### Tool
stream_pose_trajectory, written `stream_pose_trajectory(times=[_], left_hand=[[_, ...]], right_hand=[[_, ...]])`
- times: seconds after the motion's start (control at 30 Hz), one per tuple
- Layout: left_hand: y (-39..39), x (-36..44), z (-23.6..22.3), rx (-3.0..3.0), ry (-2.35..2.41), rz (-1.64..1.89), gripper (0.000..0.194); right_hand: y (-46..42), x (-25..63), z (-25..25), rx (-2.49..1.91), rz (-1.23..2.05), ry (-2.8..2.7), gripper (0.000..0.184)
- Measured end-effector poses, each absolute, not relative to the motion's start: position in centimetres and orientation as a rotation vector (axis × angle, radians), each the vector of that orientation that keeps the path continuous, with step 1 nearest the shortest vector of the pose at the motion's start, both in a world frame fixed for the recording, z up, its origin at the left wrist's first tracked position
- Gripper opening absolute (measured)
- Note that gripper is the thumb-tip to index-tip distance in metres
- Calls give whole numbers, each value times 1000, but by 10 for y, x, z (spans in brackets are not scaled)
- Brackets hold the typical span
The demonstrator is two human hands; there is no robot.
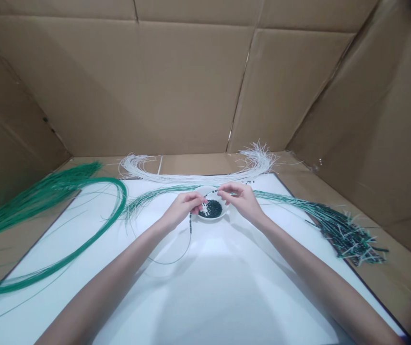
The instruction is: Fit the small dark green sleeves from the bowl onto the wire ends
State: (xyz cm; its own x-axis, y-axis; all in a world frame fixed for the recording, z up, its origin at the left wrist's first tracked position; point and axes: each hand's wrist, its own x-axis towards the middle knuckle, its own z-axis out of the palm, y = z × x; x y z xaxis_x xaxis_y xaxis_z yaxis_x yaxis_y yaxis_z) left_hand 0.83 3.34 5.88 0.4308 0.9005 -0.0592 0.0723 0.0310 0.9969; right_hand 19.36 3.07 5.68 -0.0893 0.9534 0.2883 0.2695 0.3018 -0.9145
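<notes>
Above a small white bowl (227, 214) holding a pile of dark beads (214, 209), my two hands work close together. My left hand (183, 206) is closed in a pinch on a thin green beaded strand (190, 224). Dark beads sit on the part of the strand that hangs below those fingers, and its bare tail curves down onto the white surface. From the left fingertips the strand arcs over the bowl to my right hand (240, 197), whose thumb and finger pinch it near some dark beads. Fine detail at the fingertips is too small to make out.
Green strands (97, 230) loop on the left. White strands (191, 178) lie in a curve at the back. A long green bundle with beaded ends (352, 237) runs behind the bowl to the right. Cardboard walls (155, 86) surround the white board (219, 297). Loose beads (250, 182) lie behind my right hand.
</notes>
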Motion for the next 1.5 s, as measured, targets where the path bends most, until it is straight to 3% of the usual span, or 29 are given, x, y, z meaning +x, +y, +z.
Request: stream_pose_trajectory(times=[0.23, 0.43, 0.53, 0.7, 1.5], left_hand=[[29, 8, 61, 1564, 1012, 725, 19], [30, 8, 55, 1585, 964, 706, 20], [30, 8, 56, 1497, 919, 682, 21], [36, 3, 62, 1248, 886, 610, 31], [46, -16, 68, 1090, 871, 607, 28]], right_hand=[[27, 192, 59, -1165, 715, -1852, 15], [27, 190, 56, -1138, 782, -1918, 21], [28, 191, 55, -1115, 822, -1953, 15], [36, 199, 57, -1176, 817, -1741, 18], [46, 212, 59, -1210, 796, -1505, 24]])
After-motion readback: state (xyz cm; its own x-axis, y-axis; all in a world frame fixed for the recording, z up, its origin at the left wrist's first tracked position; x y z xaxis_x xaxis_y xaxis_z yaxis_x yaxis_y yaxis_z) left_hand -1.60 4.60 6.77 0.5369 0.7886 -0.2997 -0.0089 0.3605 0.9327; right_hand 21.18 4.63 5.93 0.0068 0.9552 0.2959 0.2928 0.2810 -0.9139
